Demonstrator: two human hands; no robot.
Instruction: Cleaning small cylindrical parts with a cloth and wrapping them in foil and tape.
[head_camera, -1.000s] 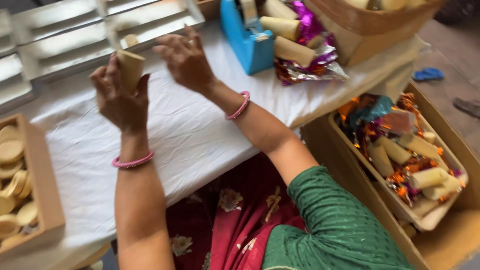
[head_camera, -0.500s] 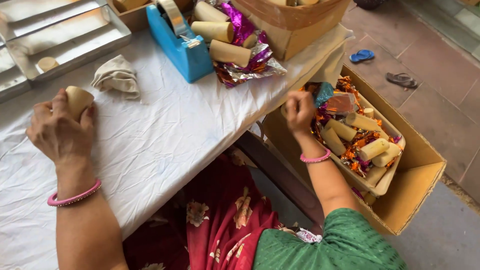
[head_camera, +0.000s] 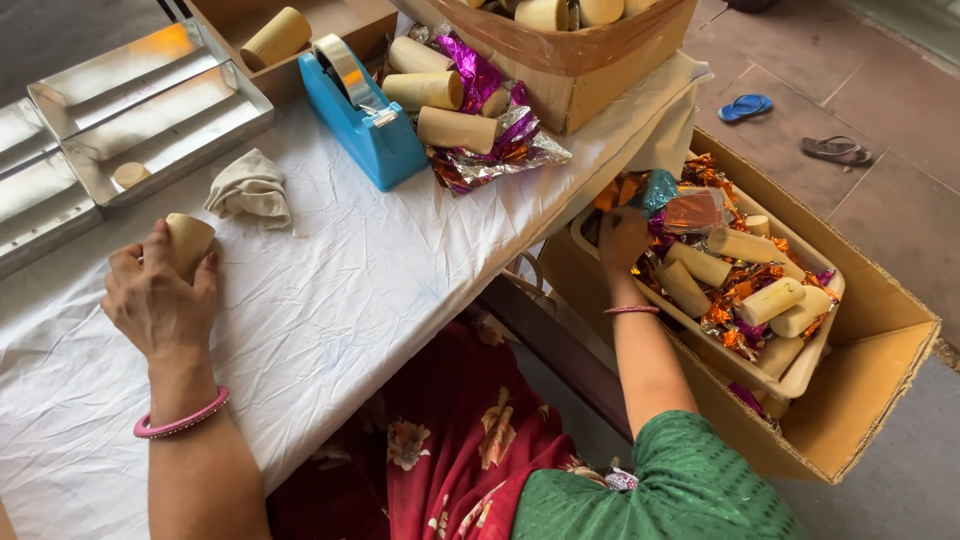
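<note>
My left hand (head_camera: 160, 295) rests on the white tablecloth (head_camera: 340, 300) and grips a tan cardboard tube (head_camera: 188, 242). My right hand (head_camera: 622, 235) reaches down into a beige tray (head_camera: 800, 375) inside an open cardboard box (head_camera: 880, 330) on the floor to my right. Its fingers are among shiny foil wrappers (head_camera: 690, 205) and cream tubes (head_camera: 745, 245); whether it grasps anything is hidden.
A blue tape dispenser (head_camera: 362, 125), a crumpled cloth (head_camera: 250, 188), loose tubes on purple and silver foil (head_camera: 470, 115) and metal trays (head_camera: 150, 115) sit on the table. A cardboard box of tubes (head_camera: 570, 60) stands at the back. Sandals (head_camera: 745, 105) lie on the floor.
My right hand left the table, swung right and went down into the box on the floor. My left hand lowered the tube to the tablecloth.
</note>
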